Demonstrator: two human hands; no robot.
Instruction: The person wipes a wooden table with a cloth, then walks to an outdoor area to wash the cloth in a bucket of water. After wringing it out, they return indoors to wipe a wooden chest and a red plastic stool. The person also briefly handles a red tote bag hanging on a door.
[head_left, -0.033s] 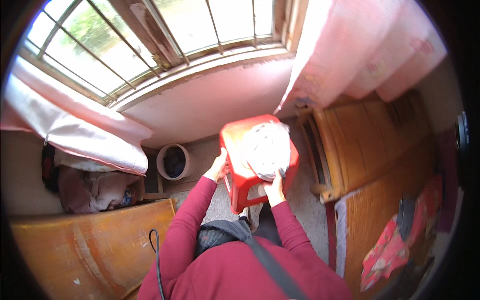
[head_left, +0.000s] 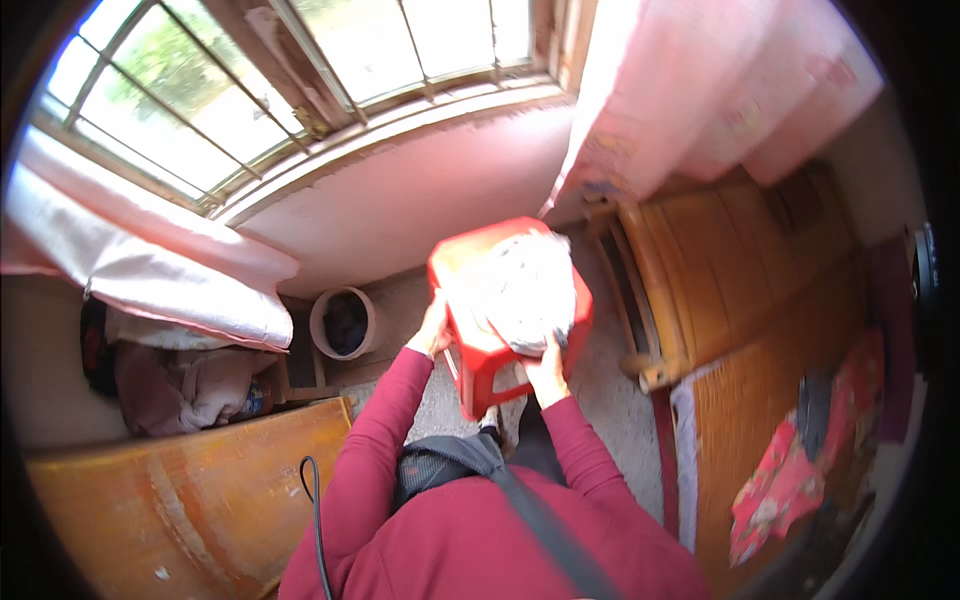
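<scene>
A red plastic stool point(head_left: 452, 262) is held in front of me, its seat facing up. On the seat rests a crumpled whitish bundle point(head_left: 530, 290), perhaps a plastic bag; glare washes out its detail. My left hand point(head_left: 432, 326) grips the stool by its left edge. At the near right side, my right hand point(head_left: 546, 372) is closed on the stool's rim, its thumb up against the bundle's near edge. The fingers beneath the rim are hidden.
Beyond the stool is a wall under a barred window point(head_left: 420, 50). A pale bucket point(head_left: 368, 325) with something dark inside stands on the floor, left. Wooden furniture point(head_left: 740, 285) flanks the right, and a worn wooden surface point(head_left: 110, 500) the near left. Pink curtains point(head_left: 690, 100) hang nearby.
The whole view has shifted slightly, so the room and stool appear a little further left and up. Both hands keep their hold on the stool.
</scene>
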